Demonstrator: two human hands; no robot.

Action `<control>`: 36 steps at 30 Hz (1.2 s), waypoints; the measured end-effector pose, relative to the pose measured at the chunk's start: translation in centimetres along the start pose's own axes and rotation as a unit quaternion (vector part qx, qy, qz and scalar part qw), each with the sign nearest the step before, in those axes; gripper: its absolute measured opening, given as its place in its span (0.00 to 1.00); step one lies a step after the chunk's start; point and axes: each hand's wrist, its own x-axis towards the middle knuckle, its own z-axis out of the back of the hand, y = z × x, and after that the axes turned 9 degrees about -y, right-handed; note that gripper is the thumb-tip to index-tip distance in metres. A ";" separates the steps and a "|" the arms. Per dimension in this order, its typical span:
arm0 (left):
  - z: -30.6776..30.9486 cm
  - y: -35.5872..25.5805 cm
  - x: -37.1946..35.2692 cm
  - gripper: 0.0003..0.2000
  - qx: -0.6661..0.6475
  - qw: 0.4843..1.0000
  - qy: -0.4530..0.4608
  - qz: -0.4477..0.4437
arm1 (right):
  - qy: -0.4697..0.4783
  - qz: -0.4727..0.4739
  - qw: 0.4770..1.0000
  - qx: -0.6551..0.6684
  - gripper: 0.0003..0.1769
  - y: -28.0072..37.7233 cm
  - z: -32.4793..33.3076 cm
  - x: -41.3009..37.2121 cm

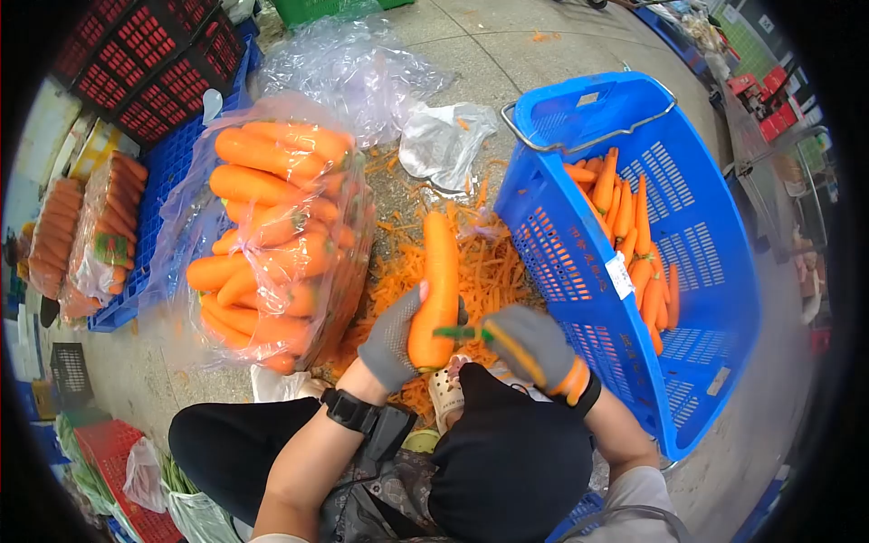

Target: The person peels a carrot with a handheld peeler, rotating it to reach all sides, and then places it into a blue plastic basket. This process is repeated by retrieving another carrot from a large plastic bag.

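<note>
Slip hazard: a green peeler (pixel 462 333) could skip off the smooth carrot (pixel 438 285), nicking the gloved left hand (pixel 391 338).
Footing: loose shavings (pixel 501 279) could slide beneath a clog (pixel 444 396).
Left grip: fingers curled around the carrot's lower half.
Right hand (pixel 532 347): gloved, closed on the peeler.
Carrot: held above the shavings, between bagged carrots (pixel 262 244) and a blue basket (pixel 525 201).

The carrot (pixel 441 271) hides (in part) the left hand (pixel 394 339).

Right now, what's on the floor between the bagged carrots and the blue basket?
Mostly a heap of orange peelings, seen in the head view; the left hand holds a carrot above it.
</note>
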 end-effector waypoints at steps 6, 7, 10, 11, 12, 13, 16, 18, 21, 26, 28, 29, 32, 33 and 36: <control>-0.4 0.7 0.2 0.25 -0.043 0.999 0.007 -0.021 | 0.092 -0.126 0.988 0.015 0.13 1.3 -0.8 -0.9; -0.5 0.8 0.0 0.24 -0.033 0.999 -0.002 -0.031 | 0.092 -0.117 0.989 0.007 0.13 1.1 -0.9 -0.8; -1.2 1.0 -1.2 0.23 0.056 0.994 -0.089 -0.027 | -0.011 -0.178 0.983 -0.052 0.13 -3.3 -1.8 0.4; -1.1 1.7 -1.5 0.23 0.057 0.994 -0.089 -0.022 | -0.085 -0.227 0.967 -0.082 0.13 -5.5 -1.9 1.8; -0.9 2.5 -1.8 0.23 0.041 0.998 -0.039 -0.019 | -0.084 -0.269 0.956 -0.077 0.13 -7.7 -1.7 2.3; -1.0 2.8 -1.8 0.23 0.027 0.999 0.013 -0.018 | -0.085 -0.309 0.944 -0.072 0.13 -9.0 -1.4 2.6; -0.9 1.2 -1.2 0.24 -0.033 0.999 -0.017 -0.021 | -0.124 -0.295 0.947 0.008 0.11 -2.7 0.0 3.4; 0.5 0.5 0.1 0.24 -0.037 0.999 -0.016 -0.032 | 0.021 -0.195 0.980 0.031 0.10 0.2 0.5 1.7; 0.2 0.6 -0.2 0.24 -0.023 0.999 -0.022 -0.027 | 0.094 -0.131 0.987 0.025 0.10 1.3 -0.7 -0.2; -0.1 2.1 -0.4 0.23 -0.013 0.997 -0.068 -0.034 | 0.074 -0.140 0.987 -0.022 0.13 -1.4 -1.8 0.6; -0.5 3.1 -1.2 0.23 0.026 0.998 -0.047 -0.025 | -0.044 -0.158 0.982 -0.098 0.12 -6.4 -2.7 2.7; -1.0 3.3 -1.4 0.23 0.029 0.998 -0.045 -0.023 | -0.057 -0.180 0.976 -0.105 0.11 -8.8 -2.6 2.9; -1.1 2.2 -1.2 0.22 0.019 0.999 -0.025 -0.041 | -0.072 -0.272 0.958 -0.055 0.11 -5.8 -0.8 4.8; 0.0 1.6 -0.3 0.23 -0.038 0.999 -0.016 -0.025 | -0.064 -0.347 0.936 0.002 0.11 -3.3 -0.3 4.9; 1.0 0.2 0.9 0.24 -0.093 0.996 -0.007 -0.015 | 0.049 -0.138 0.989 0.009 0.12 0.5 0.3 1.9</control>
